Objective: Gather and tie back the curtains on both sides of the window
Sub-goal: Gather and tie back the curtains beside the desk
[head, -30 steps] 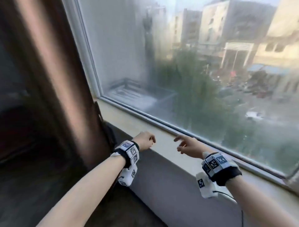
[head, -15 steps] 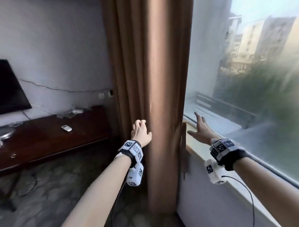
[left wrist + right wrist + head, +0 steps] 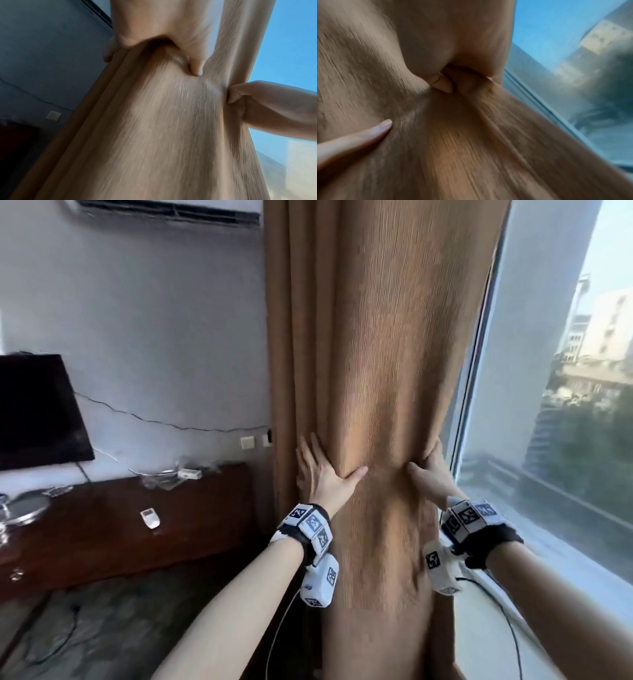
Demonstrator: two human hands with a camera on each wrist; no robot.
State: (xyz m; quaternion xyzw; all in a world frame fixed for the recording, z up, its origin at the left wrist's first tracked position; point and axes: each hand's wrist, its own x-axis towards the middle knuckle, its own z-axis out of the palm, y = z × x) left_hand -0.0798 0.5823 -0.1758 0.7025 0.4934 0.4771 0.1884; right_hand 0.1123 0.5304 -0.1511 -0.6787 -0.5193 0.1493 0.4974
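A brown ribbed curtain (image 3: pixel 383 354) hangs gathered at the window's left side, filling the left wrist view (image 3: pixel 154 135) and the right wrist view (image 3: pixel 471 148). My left hand (image 3: pixel 325 474) holds its left side at mid height, thumb pressed across the front and fingers round the left folds (image 3: pixel 108 54). My right hand (image 3: pixel 428 477) grips the right edge, fingers wrapped behind and thumb (image 3: pixel 443 83) in front. The fabric is pinched in between the two hands. No tie-back is in sight.
The window glass (image 3: pixel 565 440) and its pale sill (image 3: pixel 582 594) lie to the right. To the left stand a dark wooden cabinet (image 3: pixel 102 542) with a white remote (image 3: pixel 150 518), a wall-mounted TV (image 3: pixel 34 412), and an air conditioner (image 3: pixel 171 210) above.
The view swung left from the window to the curtain. Both hands rose from near the sill and took hold of the curtain, one on each side, squeezing it together.
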